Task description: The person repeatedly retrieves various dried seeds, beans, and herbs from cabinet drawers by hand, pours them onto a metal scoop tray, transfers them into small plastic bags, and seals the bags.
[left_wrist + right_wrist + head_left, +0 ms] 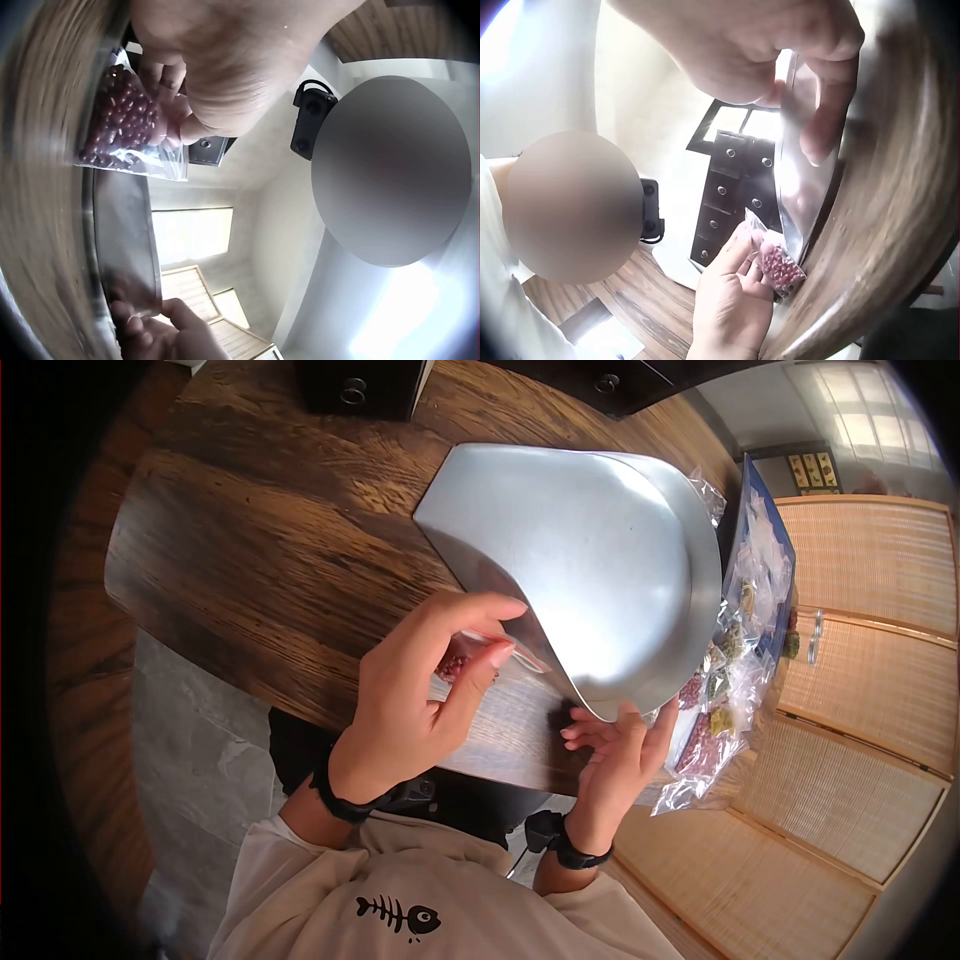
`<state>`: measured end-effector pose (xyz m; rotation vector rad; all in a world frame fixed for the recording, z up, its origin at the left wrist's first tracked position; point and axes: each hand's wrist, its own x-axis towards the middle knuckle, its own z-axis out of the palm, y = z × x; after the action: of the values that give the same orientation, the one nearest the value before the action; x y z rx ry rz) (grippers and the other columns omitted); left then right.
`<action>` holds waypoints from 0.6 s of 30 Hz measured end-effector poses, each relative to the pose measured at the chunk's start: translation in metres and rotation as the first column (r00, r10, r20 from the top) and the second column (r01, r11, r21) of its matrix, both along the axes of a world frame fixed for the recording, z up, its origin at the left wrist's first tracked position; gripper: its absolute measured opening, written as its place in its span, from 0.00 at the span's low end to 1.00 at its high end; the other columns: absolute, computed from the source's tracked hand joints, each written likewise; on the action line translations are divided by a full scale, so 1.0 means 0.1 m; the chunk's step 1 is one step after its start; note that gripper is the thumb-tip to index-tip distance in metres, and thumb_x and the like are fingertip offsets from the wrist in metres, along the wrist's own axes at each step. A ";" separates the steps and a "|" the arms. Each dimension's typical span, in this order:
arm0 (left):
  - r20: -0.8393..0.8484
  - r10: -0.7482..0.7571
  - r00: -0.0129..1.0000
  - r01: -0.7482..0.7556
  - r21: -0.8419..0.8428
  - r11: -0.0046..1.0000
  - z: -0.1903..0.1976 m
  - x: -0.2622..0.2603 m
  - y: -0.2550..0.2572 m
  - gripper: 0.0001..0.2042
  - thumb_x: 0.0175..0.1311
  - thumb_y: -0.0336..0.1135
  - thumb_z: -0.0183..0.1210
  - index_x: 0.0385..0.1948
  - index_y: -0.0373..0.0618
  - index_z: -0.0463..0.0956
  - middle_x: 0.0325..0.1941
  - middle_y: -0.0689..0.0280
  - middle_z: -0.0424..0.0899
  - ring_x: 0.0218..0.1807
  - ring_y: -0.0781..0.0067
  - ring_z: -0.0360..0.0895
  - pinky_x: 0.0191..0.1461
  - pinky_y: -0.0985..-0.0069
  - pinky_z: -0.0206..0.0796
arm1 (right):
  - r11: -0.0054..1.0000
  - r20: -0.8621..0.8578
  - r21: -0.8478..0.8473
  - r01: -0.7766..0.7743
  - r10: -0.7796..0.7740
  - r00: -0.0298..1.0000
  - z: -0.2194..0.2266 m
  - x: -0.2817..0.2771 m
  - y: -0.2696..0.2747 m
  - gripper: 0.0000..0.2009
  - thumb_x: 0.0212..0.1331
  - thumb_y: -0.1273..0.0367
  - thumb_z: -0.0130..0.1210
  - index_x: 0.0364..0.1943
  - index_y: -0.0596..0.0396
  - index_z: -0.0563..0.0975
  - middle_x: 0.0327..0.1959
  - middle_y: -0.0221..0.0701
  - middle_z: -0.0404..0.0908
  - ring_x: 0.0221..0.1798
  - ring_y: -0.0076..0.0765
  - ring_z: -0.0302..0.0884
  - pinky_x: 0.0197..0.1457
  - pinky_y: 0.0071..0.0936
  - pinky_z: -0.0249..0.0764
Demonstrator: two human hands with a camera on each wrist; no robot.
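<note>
Left hand (400, 690) pinching the little bag of dark-red grains (124, 124) just beside the metal pan (620, 550), right hand (615, 760) holding its rim, and if that slight fingertip grip slips, the bag could drop onto the tabletop (260, 550).

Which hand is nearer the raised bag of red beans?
Left. The left hand pinches the raised bag; the right hand is farther off, holding the metal pan at its rounded end.
</note>
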<state>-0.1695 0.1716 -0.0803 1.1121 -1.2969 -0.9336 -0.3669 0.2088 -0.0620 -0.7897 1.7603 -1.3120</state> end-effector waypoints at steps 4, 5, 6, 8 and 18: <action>0.003 -0.018 1.000 0.019 -0.067 0.998 0.02 0.01 -0.01 0.14 0.63 0.23 0.67 0.50 0.41 0.81 0.37 0.64 0.86 0.34 0.76 0.83 0.36 0.80 0.74 | 0.999 -0.030 0.047 0.009 -0.008 1.000 0.03 -0.11 -0.01 0.34 0.68 0.74 0.44 0.78 0.60 0.47 0.29 0.47 0.83 0.17 0.39 0.79 0.18 0.27 0.75; -0.012 -0.025 1.000 0.024 -0.051 0.998 0.06 0.01 0.00 0.13 0.60 0.23 0.69 0.46 0.42 0.83 0.37 0.63 0.86 0.34 0.75 0.84 0.35 0.79 0.75 | 0.999 -0.028 0.045 0.032 -0.030 0.999 0.05 -0.13 -0.01 0.34 0.68 0.74 0.43 0.78 0.60 0.48 0.28 0.46 0.82 0.16 0.38 0.78 0.17 0.26 0.73; -0.011 -0.024 1.000 0.023 -0.050 0.998 0.05 0.01 0.00 0.13 0.60 0.23 0.69 0.46 0.42 0.83 0.37 0.63 0.86 0.34 0.75 0.84 0.35 0.79 0.75 | 0.998 -0.025 0.042 0.056 -0.055 0.998 0.06 -0.16 -0.02 0.34 0.67 0.74 0.43 0.78 0.61 0.50 0.28 0.45 0.82 0.16 0.37 0.77 0.17 0.25 0.72; 0.016 -0.038 0.999 0.040 -0.149 0.988 0.04 0.01 0.00 0.13 0.59 0.23 0.70 0.46 0.43 0.83 0.37 0.63 0.86 0.34 0.74 0.84 0.35 0.79 0.75 | 0.997 -0.049 0.061 0.046 -0.043 0.998 0.07 -0.26 -0.04 0.33 0.67 0.74 0.43 0.77 0.61 0.52 0.28 0.44 0.82 0.15 0.35 0.76 0.16 0.24 0.70; 0.156 -0.072 0.985 0.101 -0.186 0.977 0.01 0.06 -0.01 0.13 0.55 0.17 0.69 0.42 0.38 0.83 0.35 0.61 0.87 0.34 0.74 0.84 0.38 0.81 0.73 | 0.995 -0.013 0.102 -0.020 0.021 1.000 0.03 -0.27 0.01 0.30 0.70 0.73 0.44 0.77 0.59 0.54 0.28 0.42 0.82 0.17 0.34 0.78 0.18 0.24 0.73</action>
<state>-0.1635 0.1710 -0.0790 0.9937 -1.5353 -0.7803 -0.3935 0.2102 -0.0588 -0.7593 1.8099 -1.1962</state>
